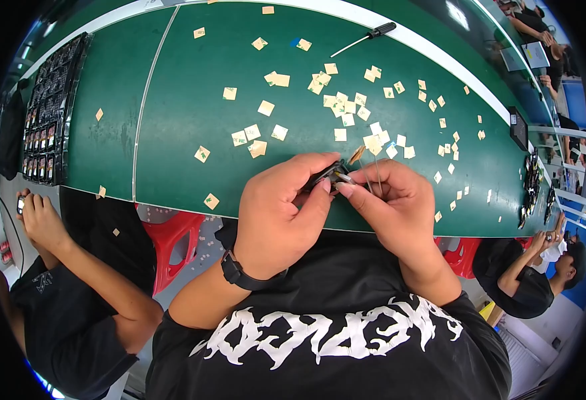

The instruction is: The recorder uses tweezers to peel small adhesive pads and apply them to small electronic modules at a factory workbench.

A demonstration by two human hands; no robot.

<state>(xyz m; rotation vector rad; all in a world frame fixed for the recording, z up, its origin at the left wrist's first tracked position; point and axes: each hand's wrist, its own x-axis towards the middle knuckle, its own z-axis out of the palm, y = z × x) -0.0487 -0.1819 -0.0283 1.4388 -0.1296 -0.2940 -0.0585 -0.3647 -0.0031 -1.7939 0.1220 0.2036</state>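
My left hand [283, 207], a dark watch on its wrist, is closed round a small black device [321, 177] just above the table's near edge. Thumb and fingers of my right hand [396, 208] pinch together at the device's right side, where a small pale piece [344, 178] shows. Two thin metal prongs, which look like tweezers [378, 175], stick up from my right fingers. A small tan square [356, 155] stands tilted just beyond my fingertips. My fingers hide most of the device.
Many small cream paper squares [340, 135] lie scattered over the green table [186, 93]. A screwdriver [366, 39] rests at the far edge. Black trays of parts [47, 110] stand at the left, a black box [518, 128] at the right. Co-workers sit on both sides.
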